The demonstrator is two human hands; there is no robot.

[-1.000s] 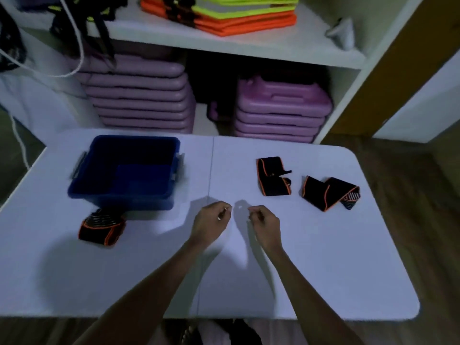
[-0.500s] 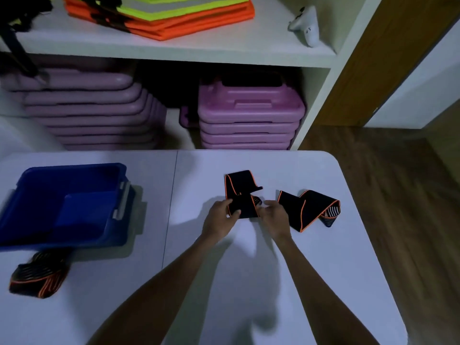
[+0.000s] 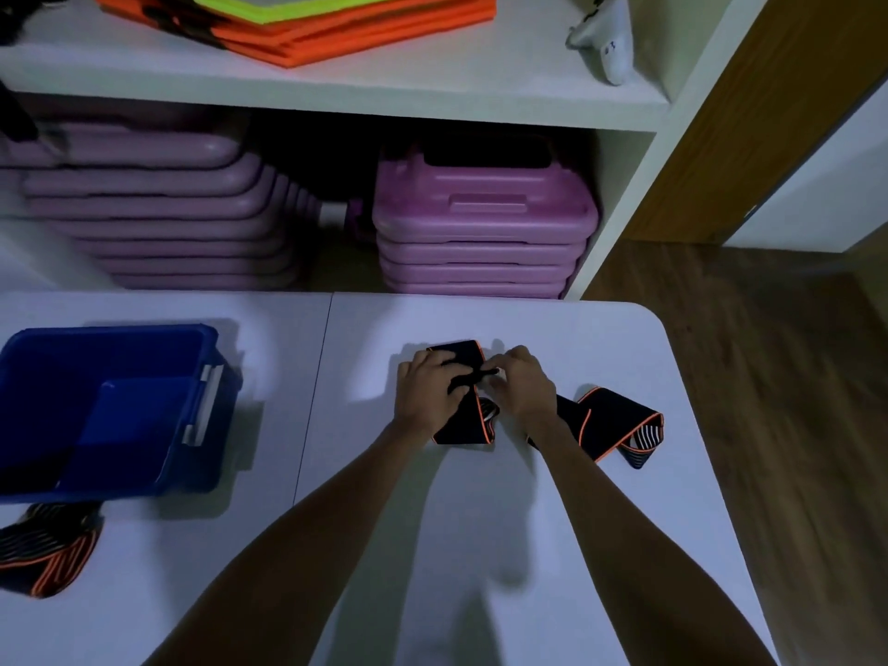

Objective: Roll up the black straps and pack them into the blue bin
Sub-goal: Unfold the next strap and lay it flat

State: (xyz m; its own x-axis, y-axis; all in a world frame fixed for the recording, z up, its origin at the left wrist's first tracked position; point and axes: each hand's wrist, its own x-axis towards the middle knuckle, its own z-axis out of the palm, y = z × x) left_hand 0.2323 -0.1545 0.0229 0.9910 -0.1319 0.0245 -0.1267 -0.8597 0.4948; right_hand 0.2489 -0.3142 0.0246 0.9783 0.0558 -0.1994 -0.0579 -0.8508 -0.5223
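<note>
A folded black strap with orange edging (image 3: 462, 427) lies on the white table (image 3: 480, 545). My left hand (image 3: 428, 389) lies over its left side with fingers curled onto it. My right hand (image 3: 519, 384) pinches the thin black tab at its top right. A second black strap (image 3: 610, 427) lies loosely folded just to the right, partly behind my right wrist. The blue bin (image 3: 103, 406) stands open at the table's left, with nothing seen inside. A rolled strap (image 3: 45, 550) lies on the table in front of the bin.
Behind the table a white shelf unit holds stacks of purple cases (image 3: 483, 233) below and orange and yellow mats (image 3: 307, 21) above. A white controller (image 3: 608, 33) lies on the upper shelf. The table's rounded right edge meets wooden floor (image 3: 793, 425).
Both hands moved forward from the bare table middle onto the nearer folded strap and took hold of it. The view swung right, so the bin shifted to the left.
</note>
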